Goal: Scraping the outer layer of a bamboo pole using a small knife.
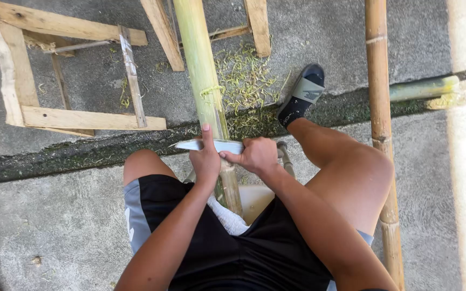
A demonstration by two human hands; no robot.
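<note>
While you scrape, keep the blade (206, 145) flat across the bamboo (207, 102) running between your knees. Left hand (206, 161) fingers pressed on the blade's spine, right hand (255, 155) fist clamped on its handle; push evenly, shavings (244, 81) ahead.

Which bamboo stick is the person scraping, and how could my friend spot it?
Start at the person's black shorts and look straight up between the knees. The green bamboo pole runs from the lap away over the concrete, with a knife blade lying across it under the left hand and right hand. Unlike the brown bamboo pole, it is pale green, with shavings beside it.
</note>
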